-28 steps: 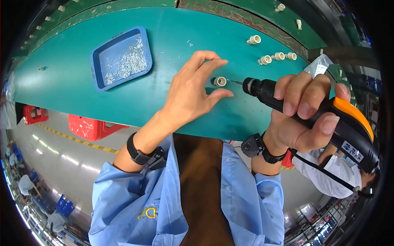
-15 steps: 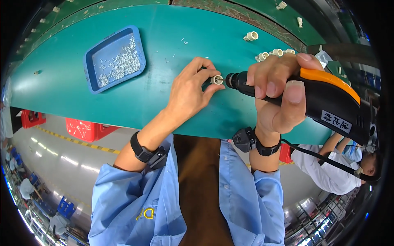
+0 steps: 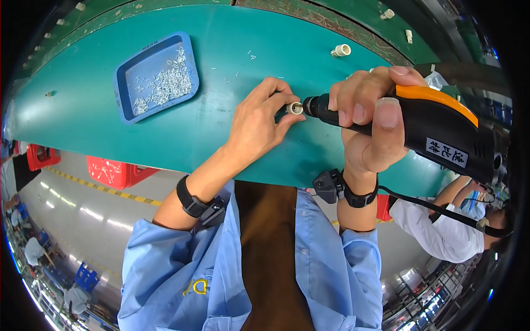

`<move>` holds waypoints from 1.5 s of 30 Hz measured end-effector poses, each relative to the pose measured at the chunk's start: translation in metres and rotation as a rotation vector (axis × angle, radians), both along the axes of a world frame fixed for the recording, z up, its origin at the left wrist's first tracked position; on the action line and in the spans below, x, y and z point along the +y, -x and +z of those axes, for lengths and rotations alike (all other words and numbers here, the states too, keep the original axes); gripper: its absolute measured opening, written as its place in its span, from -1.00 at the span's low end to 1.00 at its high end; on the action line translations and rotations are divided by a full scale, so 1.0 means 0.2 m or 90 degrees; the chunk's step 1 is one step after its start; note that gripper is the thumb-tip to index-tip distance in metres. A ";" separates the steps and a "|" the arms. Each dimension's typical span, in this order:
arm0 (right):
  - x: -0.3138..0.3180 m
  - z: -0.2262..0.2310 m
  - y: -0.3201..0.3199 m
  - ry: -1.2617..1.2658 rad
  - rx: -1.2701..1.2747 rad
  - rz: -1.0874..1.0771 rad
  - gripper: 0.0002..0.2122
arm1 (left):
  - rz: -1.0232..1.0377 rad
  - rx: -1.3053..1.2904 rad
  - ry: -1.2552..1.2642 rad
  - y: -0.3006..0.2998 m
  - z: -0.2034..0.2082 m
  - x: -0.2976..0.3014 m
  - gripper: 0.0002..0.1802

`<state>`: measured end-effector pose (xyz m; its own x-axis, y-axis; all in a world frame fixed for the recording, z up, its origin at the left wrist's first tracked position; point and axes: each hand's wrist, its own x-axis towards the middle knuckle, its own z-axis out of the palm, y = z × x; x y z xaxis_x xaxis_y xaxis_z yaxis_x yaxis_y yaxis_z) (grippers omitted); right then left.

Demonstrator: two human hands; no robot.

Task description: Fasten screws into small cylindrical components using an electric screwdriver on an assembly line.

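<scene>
My left hand pinches a small cream cylindrical fitting between thumb and fingers, its round opening turned to the right. In my right hand is a black and orange electric screwdriver, lying nearly level with its nose to the left. Its thin bit reaches into the fitting's opening; how deep, I cannot tell. A blue tray on the left holds a heap of small silvery screws or pins. Another cream fitting lies beyond my right hand.
The green table carries a few loose silvery pieces near the middle. More fittings lie on the raised green strip behind. A black cord runs by my right wrist. A person in white sits at the right; red stools stand below left.
My right hand and the screwdriver have shifted slightly left, bringing the nose closer to the fitting. My right hand now covers most of the row of fittings behind it. My left hand keeps its pinch.
</scene>
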<state>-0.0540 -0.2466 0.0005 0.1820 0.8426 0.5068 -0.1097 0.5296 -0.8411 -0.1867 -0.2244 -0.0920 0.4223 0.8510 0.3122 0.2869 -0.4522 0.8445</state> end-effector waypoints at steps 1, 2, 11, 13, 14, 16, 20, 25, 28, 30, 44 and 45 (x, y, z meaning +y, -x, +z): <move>0.00 0.00 0.00 0.002 0.000 0.002 -0.68 | 0.000 -0.001 -0.008 0.00 -0.01 0.00 -0.73; 0.00 -0.01 0.01 0.009 -0.004 -0.004 -0.70 | 0.000 -0.002 -0.015 0.01 -0.01 0.00 -0.73; 0.05 -0.02 0.07 -0.002 -0.149 -0.053 -0.76 | 0.004 0.013 -0.021 0.01 0.01 0.01 -0.75; 0.06 -0.03 0.07 -0.029 -0.160 -0.055 -0.76 | 0.010 0.008 -0.043 0.01 0.00 0.01 -0.76; 0.06 -0.03 0.07 -0.010 -0.151 -0.057 -0.76 | 0.012 0.006 -0.056 0.01 0.00 0.01 -0.76; 0.06 -0.01 0.07 0.018 -0.132 -0.063 -0.76 | 0.007 -0.001 -0.055 0.01 -0.01 0.01 -0.76; -0.09 0.34 -0.11 -0.190 0.122 -0.046 -0.69 | -0.030 -0.016 -0.039 -0.03 0.00 -0.01 -0.75; -0.29 0.35 -0.36 -0.286 0.121 -0.124 -0.61 | -0.032 -0.012 -0.011 0.00 0.11 -0.01 -0.71; -0.36 0.23 -0.43 -0.197 0.051 -0.225 -0.60 | -0.016 0.041 -0.015 -0.04 0.34 0.19 -0.74; -0.39 0.16 -0.45 -0.134 0.032 -0.288 -0.62 | 0.020 0.087 -0.057 -0.17 0.43 0.41 -0.77; -0.48 0.00 -0.52 -0.060 0.010 -0.406 -0.65 | 0.044 0.209 -0.304 -0.96 0.12 1.02 -0.66; -0.49 -0.01 -0.53 -0.060 0.033 -0.402 -0.64 | 0.038 0.204 -0.270 -1.02 0.12 1.02 -0.68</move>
